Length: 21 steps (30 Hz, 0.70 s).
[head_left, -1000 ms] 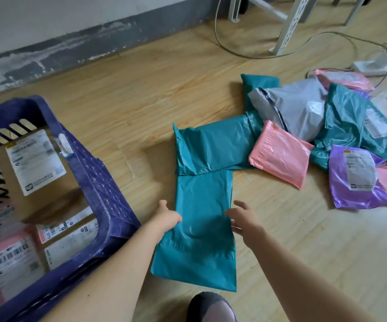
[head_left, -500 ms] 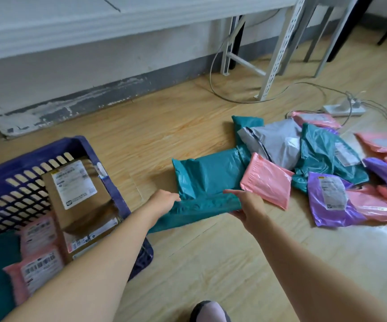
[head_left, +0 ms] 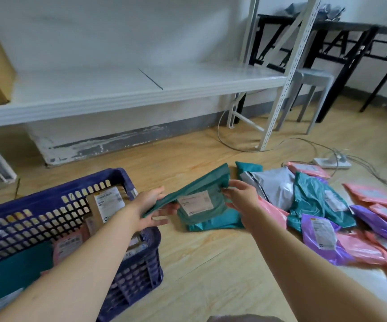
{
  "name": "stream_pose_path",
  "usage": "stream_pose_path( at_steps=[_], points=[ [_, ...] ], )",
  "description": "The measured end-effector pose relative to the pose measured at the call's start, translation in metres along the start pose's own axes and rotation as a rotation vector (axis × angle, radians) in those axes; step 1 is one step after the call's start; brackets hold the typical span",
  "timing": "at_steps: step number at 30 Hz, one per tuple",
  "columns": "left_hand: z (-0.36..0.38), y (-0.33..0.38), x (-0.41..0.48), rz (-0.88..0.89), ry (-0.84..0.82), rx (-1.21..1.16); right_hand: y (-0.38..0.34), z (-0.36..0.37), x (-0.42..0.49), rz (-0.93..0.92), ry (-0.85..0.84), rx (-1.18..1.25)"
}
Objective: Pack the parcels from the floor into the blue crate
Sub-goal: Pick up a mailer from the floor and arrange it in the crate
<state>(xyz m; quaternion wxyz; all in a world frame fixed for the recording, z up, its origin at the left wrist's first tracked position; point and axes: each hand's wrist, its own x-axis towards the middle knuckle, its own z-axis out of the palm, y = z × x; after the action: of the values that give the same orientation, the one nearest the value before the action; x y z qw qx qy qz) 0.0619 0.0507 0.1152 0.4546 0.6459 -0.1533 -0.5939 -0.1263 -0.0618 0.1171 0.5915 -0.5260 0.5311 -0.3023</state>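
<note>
I log left hand (head_left: 151, 205) and right hand (head_left: 242, 197) apart, each pinching 1 end of the teal mailer (head_left: 197, 201), long axis between them, blue crate (head_left: 48, 197) beside the left hand.

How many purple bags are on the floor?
2. One purple plastic mailer bag with a white label lies at the pile's near edge; the other purple bag lies right of it, among pink bags. More may be hidden.
</note>
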Motion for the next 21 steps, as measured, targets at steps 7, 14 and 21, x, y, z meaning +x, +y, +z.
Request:
stream_pose_path(
  at_steps=[7,14,21],
  points=[
    [-0.036,0.009,-0.036,0.115,0.255,-0.326,-0.052,0.041,-0.029,-0.147,0.05,-0.063],
    [-0.079,0.0,-0.06,0.208,0.277,-0.437,-0.074,0.098,-0.059,-0.216,0.038,0.186],
    [-0.103,-0.008,-0.071,0.263,0.369,0.02,-0.09,0.15,-0.076,-0.246,-0.074,0.272]
  ],
)
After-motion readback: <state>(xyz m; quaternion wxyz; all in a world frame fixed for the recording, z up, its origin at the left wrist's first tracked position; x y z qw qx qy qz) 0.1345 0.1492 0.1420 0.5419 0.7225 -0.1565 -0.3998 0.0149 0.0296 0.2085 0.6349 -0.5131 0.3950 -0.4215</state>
